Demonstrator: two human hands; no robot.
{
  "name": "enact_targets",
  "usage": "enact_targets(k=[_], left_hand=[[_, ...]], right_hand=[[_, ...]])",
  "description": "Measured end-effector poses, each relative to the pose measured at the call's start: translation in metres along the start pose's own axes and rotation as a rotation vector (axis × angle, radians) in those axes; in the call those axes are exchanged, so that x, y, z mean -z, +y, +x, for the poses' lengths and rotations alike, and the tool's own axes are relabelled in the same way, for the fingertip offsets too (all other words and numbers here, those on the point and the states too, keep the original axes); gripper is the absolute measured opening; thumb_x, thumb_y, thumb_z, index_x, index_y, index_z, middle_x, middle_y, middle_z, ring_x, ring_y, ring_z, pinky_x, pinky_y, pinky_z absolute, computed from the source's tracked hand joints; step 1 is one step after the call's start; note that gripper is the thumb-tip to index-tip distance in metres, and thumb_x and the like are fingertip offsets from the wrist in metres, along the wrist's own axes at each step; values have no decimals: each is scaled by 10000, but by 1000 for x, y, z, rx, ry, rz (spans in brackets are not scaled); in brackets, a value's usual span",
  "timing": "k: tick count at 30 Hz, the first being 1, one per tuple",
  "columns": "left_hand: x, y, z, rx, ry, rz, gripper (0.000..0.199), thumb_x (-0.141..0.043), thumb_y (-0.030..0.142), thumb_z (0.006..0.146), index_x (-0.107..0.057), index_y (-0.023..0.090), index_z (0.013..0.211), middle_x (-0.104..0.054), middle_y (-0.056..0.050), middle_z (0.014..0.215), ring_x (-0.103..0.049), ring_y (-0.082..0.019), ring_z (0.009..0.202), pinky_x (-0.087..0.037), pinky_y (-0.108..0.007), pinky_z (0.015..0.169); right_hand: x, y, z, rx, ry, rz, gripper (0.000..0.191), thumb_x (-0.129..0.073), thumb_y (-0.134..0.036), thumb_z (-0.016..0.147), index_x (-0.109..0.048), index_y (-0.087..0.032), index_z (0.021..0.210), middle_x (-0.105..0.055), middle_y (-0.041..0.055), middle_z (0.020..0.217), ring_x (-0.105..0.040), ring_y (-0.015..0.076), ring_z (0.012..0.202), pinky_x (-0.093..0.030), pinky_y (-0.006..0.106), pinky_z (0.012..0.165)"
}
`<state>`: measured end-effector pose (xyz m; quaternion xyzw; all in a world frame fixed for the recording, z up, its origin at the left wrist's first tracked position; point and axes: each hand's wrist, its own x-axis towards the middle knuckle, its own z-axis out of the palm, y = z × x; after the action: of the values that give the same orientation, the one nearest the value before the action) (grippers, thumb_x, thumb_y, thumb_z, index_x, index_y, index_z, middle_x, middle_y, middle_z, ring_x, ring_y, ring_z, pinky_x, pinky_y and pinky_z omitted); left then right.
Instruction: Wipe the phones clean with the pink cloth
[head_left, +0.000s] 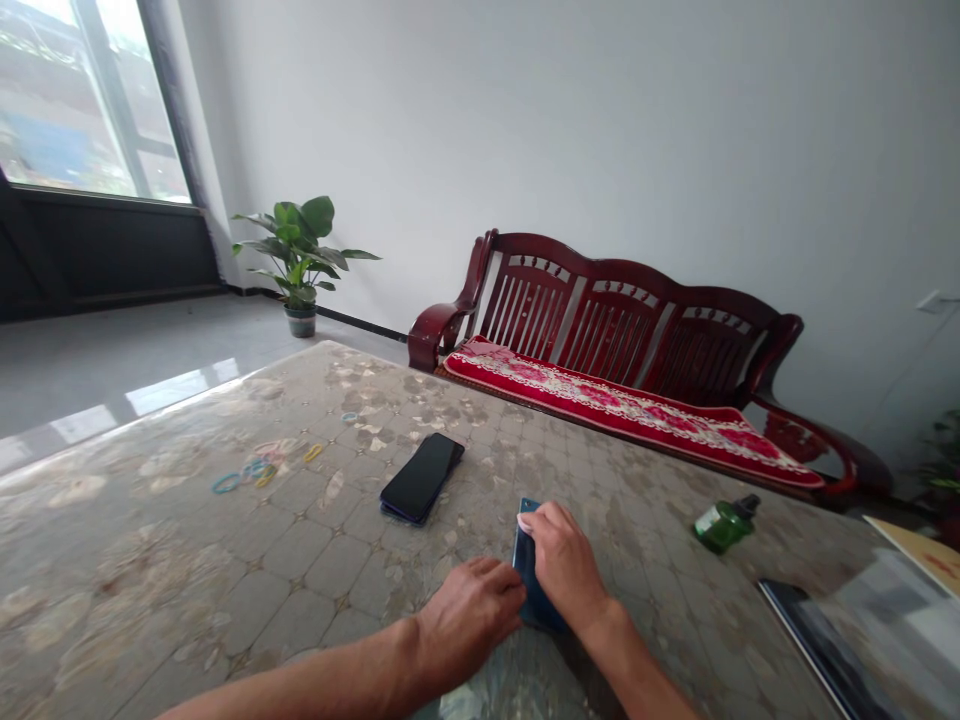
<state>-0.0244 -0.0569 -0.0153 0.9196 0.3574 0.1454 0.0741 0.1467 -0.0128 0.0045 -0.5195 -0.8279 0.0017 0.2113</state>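
Observation:
A dark blue phone (529, 580) lies on the table in front of me, partly hidden by both hands. At its lower left edge, the curled fingers of my left hand (480, 605) grip it. My right hand (561, 558) rests over its upper part, fingers closed. A small white piece (524, 522), perhaps tissue or cloth, shows under the right fingertips against the phone's upper left edge. Further forward and left, a black phone (422, 478) lies stacked on another one.
Several coloured rubber bands (259, 470) lie at the left of the patterned tabletop (315, 610). A green spray bottle (722, 526) lies tipped on the right, near a dark tablet-like object (810, 640) under clear plastic. Beyond the table stand a red wooden bench (607, 320) and a potted plant (300, 250).

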Motion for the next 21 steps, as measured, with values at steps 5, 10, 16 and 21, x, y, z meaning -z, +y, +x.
enact_targets(k=[5, 10, 16, 21], left_hand=[[0, 2, 2, 2, 6, 16, 104, -618, 273, 952, -600, 197, 882, -648, -17, 949, -614, -187, 871, -505, -289, 807], [2, 1, 0, -13, 16, -6, 84, -595, 284, 969, -602, 209, 931, -643, -20, 971, -620, -183, 889, -507, -282, 823], [4, 1, -1, -2, -6, -28, 76, -596, 290, 970, -604, 217, 987, -653, -18, 1013, -633, -185, 933, -506, -282, 867], [3, 2, 0, -4, 3, 14, 79, -608, 272, 958, -591, 206, 916, -644, -12, 965, -625, -189, 883, -517, -288, 821]], right_hand=[[13, -9, -36, 74, -50, 11, 298, -456, -26, 899, -659, -239, 942, -613, 32, 915, -582, 186, 889, -455, 273, 807], [9, 3, -20, 25, -17, -35, 318, -428, -36, 904, -668, -240, 953, -631, 46, 919, -582, 194, 910, -457, 288, 834], [4, 16, 2, -47, 14, -63, 305, -425, -66, 926, -685, -226, 915, -633, 50, 890, -589, 186, 888, -451, 273, 820], [12, 4, -38, 54, -30, 4, 346, -401, -29, 910, -667, -238, 986, -615, 46, 936, -578, 191, 922, -457, 292, 846]])
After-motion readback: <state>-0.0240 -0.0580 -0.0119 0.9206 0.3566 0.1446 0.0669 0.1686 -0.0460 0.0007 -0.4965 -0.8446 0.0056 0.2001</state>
